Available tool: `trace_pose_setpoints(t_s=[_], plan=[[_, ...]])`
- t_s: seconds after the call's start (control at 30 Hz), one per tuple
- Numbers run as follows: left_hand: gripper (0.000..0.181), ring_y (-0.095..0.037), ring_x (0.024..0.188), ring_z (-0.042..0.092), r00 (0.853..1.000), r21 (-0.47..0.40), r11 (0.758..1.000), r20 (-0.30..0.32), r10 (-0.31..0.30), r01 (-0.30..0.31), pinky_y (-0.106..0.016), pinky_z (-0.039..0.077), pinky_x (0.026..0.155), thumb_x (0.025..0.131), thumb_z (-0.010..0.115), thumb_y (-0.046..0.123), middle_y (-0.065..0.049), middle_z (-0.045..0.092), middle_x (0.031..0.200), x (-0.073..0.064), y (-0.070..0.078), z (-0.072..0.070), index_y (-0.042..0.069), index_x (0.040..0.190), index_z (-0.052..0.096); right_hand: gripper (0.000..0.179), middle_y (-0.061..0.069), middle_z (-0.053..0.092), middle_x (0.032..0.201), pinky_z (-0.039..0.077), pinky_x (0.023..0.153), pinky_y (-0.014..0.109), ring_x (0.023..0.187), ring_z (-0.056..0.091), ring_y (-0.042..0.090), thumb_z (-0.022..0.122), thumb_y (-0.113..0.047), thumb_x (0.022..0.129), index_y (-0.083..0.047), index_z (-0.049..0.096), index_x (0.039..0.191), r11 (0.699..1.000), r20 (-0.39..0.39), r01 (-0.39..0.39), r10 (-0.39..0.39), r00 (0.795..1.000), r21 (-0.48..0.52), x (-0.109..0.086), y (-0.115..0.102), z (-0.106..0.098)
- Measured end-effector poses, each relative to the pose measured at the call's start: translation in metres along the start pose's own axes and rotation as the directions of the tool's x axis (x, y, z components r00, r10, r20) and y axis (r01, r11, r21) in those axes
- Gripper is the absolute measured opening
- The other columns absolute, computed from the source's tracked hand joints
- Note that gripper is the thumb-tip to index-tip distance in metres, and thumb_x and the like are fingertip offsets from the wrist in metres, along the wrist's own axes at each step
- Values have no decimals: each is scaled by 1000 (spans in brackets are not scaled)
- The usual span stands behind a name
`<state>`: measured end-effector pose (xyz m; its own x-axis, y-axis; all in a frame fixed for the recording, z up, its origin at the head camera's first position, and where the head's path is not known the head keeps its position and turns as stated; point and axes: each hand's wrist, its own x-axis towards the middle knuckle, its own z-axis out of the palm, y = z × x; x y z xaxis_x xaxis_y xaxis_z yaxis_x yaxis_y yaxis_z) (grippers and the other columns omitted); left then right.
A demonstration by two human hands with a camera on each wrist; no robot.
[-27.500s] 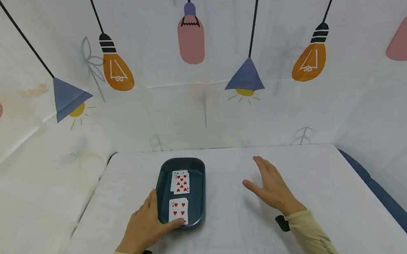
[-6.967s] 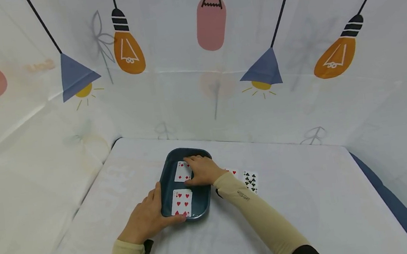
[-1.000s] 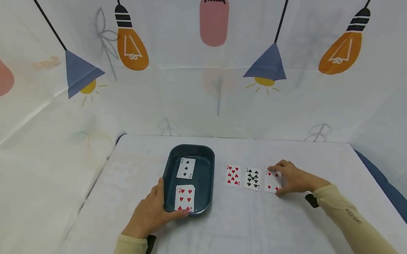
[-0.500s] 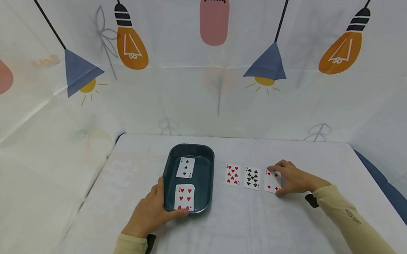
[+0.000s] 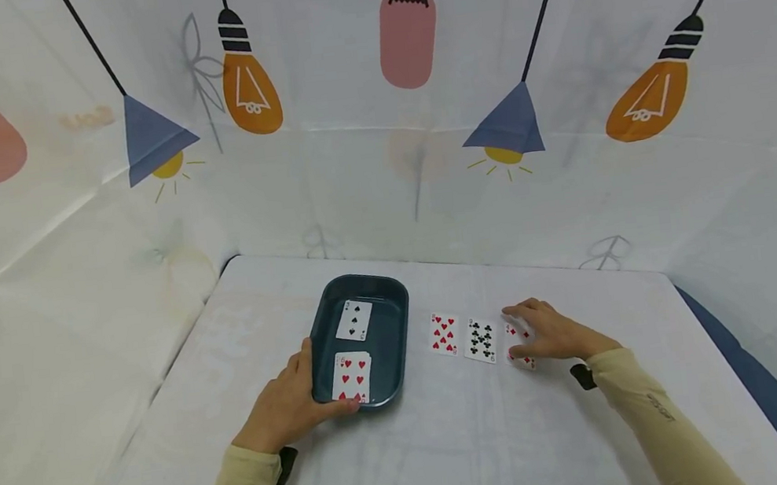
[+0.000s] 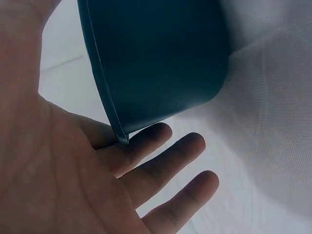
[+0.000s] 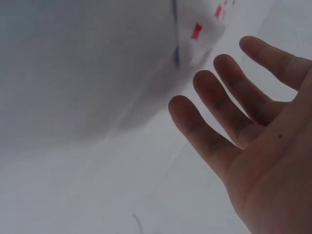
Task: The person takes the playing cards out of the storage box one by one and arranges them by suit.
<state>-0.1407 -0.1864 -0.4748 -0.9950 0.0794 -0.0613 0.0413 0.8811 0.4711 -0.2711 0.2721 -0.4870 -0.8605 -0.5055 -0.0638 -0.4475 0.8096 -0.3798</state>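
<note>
My left hand (image 5: 286,406) rests against the near-left corner of a dark teal tray (image 5: 398,352), thumb along the near rim. In the left wrist view its fingers (image 6: 161,168) lie extended beside the tray's outer wall (image 6: 165,63). Inside the tray, a spades card (image 5: 355,321) lies behind a hearts card (image 5: 352,377) with another card edge under it. A hearts card (image 5: 444,335), a clubs card (image 5: 480,341) and a diamonds card (image 5: 517,332) form a row on the table. My right hand (image 5: 556,332) is over the diamonds card, partly hiding it, fingers spread and holding nothing.
A white cloth covers the table (image 5: 454,457). Behind it hangs a pale sheet (image 5: 355,198) printed with lamps and bulbs. A dark blue edge (image 5: 750,370) runs along the table's right side.
Earlier, the tray's rear stack showed hearts, then diamonds; now spades tops it, and three cards lie in a row on the table. My right hand has just released the diamonds card and shifted slightly left.
</note>
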Motion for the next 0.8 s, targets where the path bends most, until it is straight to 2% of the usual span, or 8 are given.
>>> trace_pose_setpoints(t_s=[0.2,0.4,0.8], plan=[[140,-42,107,60,1000,5,1000,9,-8,8,-57,47,99,66,74,82,-27,44,149,0,0,0,-7,158,17,77,23,47,142,40,103,62,131,44,42,81,-39,84,-3,51,145,996,-27,28,-26,999,82,11,-14,4],[141,-41,108,60,1000,1,1000,14,-12,12,-57,47,99,66,74,82,-27,43,149,0,1,1,-7,158,16,81,19,45,145,43,101,60,130,47,37,79,-39,86,-7,43,152,989,-38,31,-25,999,142,24,-33,12],[141,-41,108,60,1000,-2,1000,-7,1,-1,-57,47,98,65,73,83,-25,44,149,0,-2,3,-6,158,17,75,10,48,144,49,97,52,125,54,33,77,-41,89,-9,47,150,985,-107,61,-44,993,164,49,-76,21]])
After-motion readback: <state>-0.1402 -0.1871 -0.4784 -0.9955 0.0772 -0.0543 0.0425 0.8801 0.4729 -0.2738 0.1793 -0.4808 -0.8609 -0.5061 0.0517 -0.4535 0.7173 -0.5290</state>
